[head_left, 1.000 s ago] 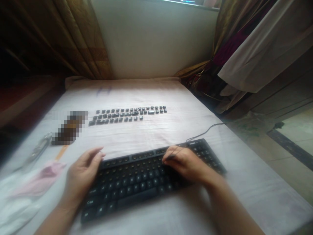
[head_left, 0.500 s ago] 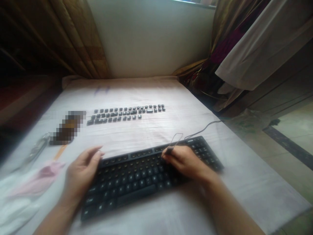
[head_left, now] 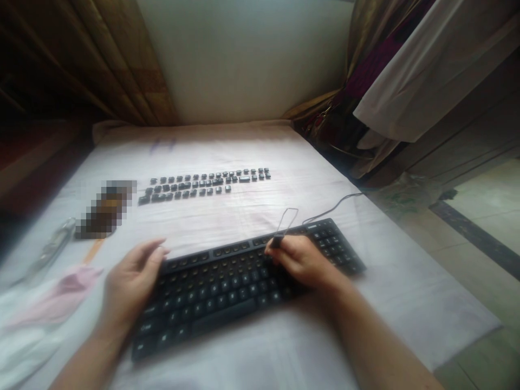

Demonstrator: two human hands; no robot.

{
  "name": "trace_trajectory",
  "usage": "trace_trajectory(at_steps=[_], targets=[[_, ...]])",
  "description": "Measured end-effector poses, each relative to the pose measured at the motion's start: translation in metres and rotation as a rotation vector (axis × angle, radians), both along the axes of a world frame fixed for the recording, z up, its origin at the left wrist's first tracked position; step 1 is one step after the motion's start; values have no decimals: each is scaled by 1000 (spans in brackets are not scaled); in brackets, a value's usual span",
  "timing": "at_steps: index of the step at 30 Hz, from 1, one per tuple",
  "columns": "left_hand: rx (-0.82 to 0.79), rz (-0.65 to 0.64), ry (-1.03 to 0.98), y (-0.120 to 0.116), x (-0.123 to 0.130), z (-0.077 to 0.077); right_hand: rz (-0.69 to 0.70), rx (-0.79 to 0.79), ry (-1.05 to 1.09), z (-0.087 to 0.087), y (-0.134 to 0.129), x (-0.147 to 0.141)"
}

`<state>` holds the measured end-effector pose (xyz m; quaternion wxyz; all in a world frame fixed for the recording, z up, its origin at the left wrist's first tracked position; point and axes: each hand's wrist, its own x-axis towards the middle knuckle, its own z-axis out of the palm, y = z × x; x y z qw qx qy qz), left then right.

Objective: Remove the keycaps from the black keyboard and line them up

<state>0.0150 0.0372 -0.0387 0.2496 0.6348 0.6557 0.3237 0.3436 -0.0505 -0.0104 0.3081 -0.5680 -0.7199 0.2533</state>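
A black keyboard (head_left: 221, 318) lies slanted on the white-clothed table, its upper rows bare of keycaps and its lower rows still capped. My right hand (head_left: 304, 260) is over the keyboard's right-middle part, closed around the dark handle of a wire keycap puller (head_left: 287, 216), whose wire loop points up and away. Whatever lies under those fingers is hidden. At the keyboard's left edge rests my left hand (head_left: 132, 279), fingers loosely stretched, thumb apart, holding nothing. Beyond the keyboard, removed keycaps (head_left: 205, 184) are laid out in three rows.
A blurred-out dark object (head_left: 106, 208) lies at the left, with an orange-handled brush-like strip (head_left: 94, 250), a pink cloth (head_left: 67, 295) and a clear plastic item (head_left: 54, 244) nearby. The keyboard's cable (head_left: 335, 205) runs off the table's right edge. Curtains (head_left: 122, 65) hang behind.
The whole view has shifted slightly, with things appearing a little further left and up. Both hands keep nearly the same places on the keyboard, and the puller stays in my right hand.
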Motion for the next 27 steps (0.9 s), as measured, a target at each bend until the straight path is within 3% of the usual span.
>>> trace_trajectory(at_steps=[10,20,24,27], targets=[[13,-3,11,0,1,1,-90,-51,226,9,-2,0],[71,-32,51,1,-1,-1,-104,143,140,5,-2,-10],[250,-106,160,-5,0,7,-103,204,106,6,-4,-17],[491,-258,240,-17,9,19,-112,242,93,7,-6,-23]])
